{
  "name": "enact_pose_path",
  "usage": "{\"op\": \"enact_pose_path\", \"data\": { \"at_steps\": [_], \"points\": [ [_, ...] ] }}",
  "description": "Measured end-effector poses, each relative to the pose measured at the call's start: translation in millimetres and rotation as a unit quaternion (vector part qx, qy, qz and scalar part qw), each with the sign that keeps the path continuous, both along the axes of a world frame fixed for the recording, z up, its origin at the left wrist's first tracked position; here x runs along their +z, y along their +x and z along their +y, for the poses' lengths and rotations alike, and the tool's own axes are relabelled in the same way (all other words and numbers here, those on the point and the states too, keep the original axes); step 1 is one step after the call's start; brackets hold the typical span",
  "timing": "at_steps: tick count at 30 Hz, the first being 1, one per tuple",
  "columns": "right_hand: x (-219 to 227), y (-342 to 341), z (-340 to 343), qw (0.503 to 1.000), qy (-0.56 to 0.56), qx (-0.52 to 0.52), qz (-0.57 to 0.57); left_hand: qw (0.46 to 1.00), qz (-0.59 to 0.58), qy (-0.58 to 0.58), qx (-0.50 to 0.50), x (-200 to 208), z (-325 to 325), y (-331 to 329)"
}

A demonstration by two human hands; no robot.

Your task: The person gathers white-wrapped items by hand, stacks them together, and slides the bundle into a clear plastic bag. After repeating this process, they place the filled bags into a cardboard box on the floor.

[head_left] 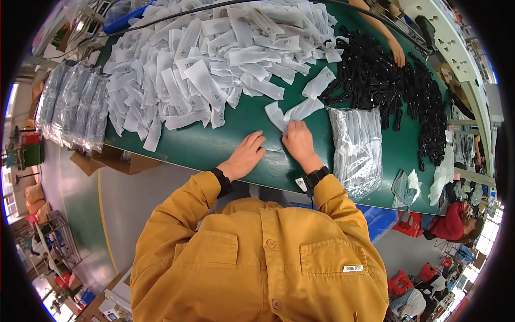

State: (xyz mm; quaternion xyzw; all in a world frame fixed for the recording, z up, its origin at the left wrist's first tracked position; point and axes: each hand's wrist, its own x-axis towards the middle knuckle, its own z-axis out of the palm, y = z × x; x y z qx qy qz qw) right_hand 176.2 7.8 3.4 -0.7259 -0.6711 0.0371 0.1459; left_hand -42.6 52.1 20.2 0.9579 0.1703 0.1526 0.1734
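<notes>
My left hand (245, 155) rests on the green tabletop (198, 147) near its front edge, fingers stretched out and holding nothing. To its right, my right hand (299, 141) has its fingers curled at the lower end of small frosted plastic bags. One bag (304, 110) slants up to the right from the fingertips, and another (275, 115) slants up to the left. The fingertips' exact hold is partly hidden. A further frosted bag (319, 82) lies just beyond. Past my hands spreads a large heap of similar frosted bags (198, 80).
Right of my right hand lies a clear plastic pack (357, 153) of pale bags. Bundled black cords (370, 72) cover the far right, where another person's hand (397, 52) reaches in. Clear-wrapped packs (75, 104) stand at the left edge, above an open cardboard box (126, 161).
</notes>
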Motion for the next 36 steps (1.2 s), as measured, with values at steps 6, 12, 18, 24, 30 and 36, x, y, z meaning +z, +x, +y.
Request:
{"op": "enact_pose_path", "data": {
  "at_steps": [6,12,18,24,30,36],
  "points": [
    [12.8,-20.7,-23.4,0.988,0.009,0.117,0.099,0.998,-0.028,0.057,-0.011,8.6,8.2,11.2],
    [50.1,12.9,-2.4,0.973,0.045,0.146,0.171,0.998,0.007,-0.040,-0.052,-2.8,12.2,3.1],
    [18.5,44.7,26.8,0.987,0.017,0.155,-0.033,0.996,-0.004,-0.077,-0.055,-1.3,10.0,9.6],
    [3.1,4.3,-2.0,0.983,-0.032,0.167,0.065,0.999,-0.044,0.014,0.002,26.5,8.7,15.6],
    [50.5,50.5,49.5,0.982,0.140,0.129,-0.010,0.998,0.028,-0.039,-0.045,-0.1,11.2,4.6],
    [26.4,113.2,90.8,0.965,0.176,0.141,-0.135,0.992,0.041,-0.111,-0.043,11.4,3.5,7.4]
  ]
}}
